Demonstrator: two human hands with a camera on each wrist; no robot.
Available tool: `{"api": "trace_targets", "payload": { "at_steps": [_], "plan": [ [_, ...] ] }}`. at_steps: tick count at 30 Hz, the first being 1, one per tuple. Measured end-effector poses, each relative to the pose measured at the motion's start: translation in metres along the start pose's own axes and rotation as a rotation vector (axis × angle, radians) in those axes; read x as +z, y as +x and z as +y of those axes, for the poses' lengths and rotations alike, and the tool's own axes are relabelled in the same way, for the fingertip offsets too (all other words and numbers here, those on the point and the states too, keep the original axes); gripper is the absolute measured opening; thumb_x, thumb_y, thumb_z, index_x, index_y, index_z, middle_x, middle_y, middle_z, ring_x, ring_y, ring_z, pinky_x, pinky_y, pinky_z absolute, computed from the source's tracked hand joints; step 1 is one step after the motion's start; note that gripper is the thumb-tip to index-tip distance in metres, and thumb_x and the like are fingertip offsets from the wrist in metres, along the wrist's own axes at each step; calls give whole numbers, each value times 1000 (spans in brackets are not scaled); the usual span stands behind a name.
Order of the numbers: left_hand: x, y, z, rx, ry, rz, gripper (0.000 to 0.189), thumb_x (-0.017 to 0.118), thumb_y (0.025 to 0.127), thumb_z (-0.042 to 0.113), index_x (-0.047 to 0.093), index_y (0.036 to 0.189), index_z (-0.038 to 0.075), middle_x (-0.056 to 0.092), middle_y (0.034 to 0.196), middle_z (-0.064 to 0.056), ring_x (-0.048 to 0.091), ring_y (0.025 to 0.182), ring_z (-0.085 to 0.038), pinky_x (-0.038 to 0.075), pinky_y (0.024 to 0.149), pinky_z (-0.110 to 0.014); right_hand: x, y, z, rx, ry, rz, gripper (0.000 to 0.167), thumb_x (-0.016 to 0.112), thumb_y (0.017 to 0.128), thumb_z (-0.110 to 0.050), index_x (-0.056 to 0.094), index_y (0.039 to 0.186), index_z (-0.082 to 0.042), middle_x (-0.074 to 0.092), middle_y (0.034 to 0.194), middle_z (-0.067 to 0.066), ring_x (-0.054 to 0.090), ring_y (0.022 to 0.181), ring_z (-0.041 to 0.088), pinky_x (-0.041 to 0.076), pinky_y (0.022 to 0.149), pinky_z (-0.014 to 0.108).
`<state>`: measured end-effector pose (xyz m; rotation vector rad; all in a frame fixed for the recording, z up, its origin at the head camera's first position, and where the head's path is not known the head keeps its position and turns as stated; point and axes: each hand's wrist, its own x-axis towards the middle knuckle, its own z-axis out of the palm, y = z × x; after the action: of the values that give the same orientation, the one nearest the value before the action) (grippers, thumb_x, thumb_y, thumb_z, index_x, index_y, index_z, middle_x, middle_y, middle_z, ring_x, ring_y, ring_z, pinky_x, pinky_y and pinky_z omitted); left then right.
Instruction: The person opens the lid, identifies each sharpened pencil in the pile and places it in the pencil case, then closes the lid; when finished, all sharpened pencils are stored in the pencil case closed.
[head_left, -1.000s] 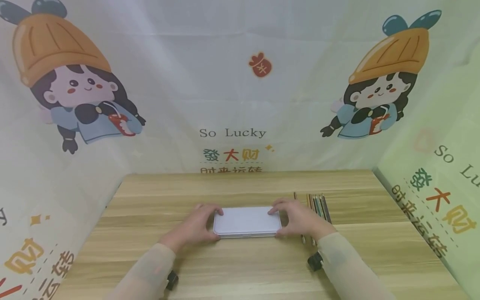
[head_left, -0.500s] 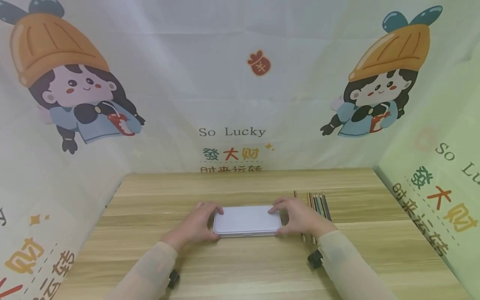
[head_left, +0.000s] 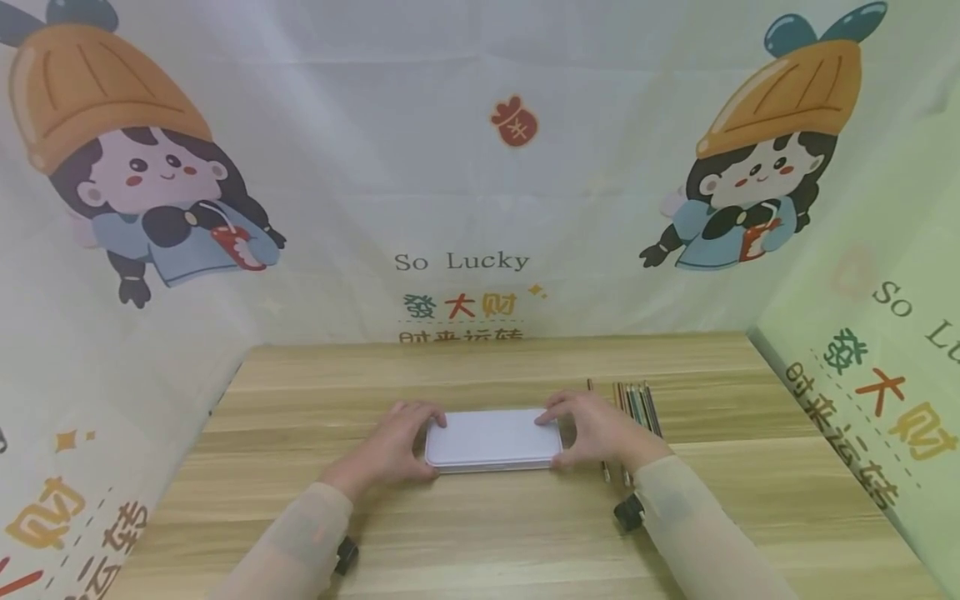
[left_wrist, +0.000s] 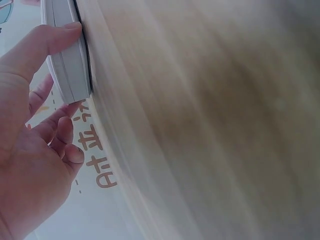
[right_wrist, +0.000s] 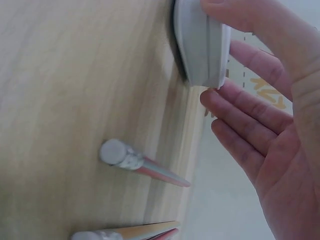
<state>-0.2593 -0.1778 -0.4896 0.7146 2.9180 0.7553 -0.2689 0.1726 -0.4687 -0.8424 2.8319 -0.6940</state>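
Observation:
A flat white pencil case lies closed on the wooden table, with a lid seam along its side. My left hand grips its left end, the thumb at the near corner and the fingers curled over the far one. At the opposite end, my right hand holds the case the same way. In the left wrist view the thumb presses the case's side. The right wrist view shows the case's other end between thumb and fingers.
Several pencils lie side by side right of the case, partly hidden by my right hand and forearm. A single pencil lies apart from them, nearer the case. A printed cloth hangs behind the table and at both sides.
Both hands keep their hold on the pencil case, which stays in place on the table. Only the head view has shifted slightly.

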Motion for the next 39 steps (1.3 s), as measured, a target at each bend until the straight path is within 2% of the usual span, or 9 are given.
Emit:
{"api": "trace_targets", "payload": {
  "at_steps": [15,23,31,39],
  "plan": [
    [-1,2,4,27,31,-17,68,94,62,19,62,121,18,64,136,-4,50,115,-22,47,106,-44,1,-1,0,-3,25,-9,60,94,68,-32,76,123,-16,62,143,13,54,136,38,42,117,57],
    [-6,3,5,34,33,-9,74,95,58,14,61,124,17,66,132,-7,51,114,-24,48,105,-45,-10,2,5,-63,82,-43,52,90,74,-30,76,123,-17,63,143,15,55,137,37,41,118,58],
    [-5,3,5,-11,-33,-26,80,97,57,12,58,128,16,64,137,-6,51,121,-26,46,109,-47,-14,2,11,-55,176,-65,44,85,80,-30,75,122,-21,66,140,12,58,133,36,46,114,57],
    [-4,1,3,-10,-64,-2,82,97,60,12,57,132,14,64,138,-7,50,120,-26,46,108,-48,-15,1,10,-40,207,-25,41,85,81,-32,76,120,-22,58,145,17,52,136,39,38,117,66]
  ]
}}
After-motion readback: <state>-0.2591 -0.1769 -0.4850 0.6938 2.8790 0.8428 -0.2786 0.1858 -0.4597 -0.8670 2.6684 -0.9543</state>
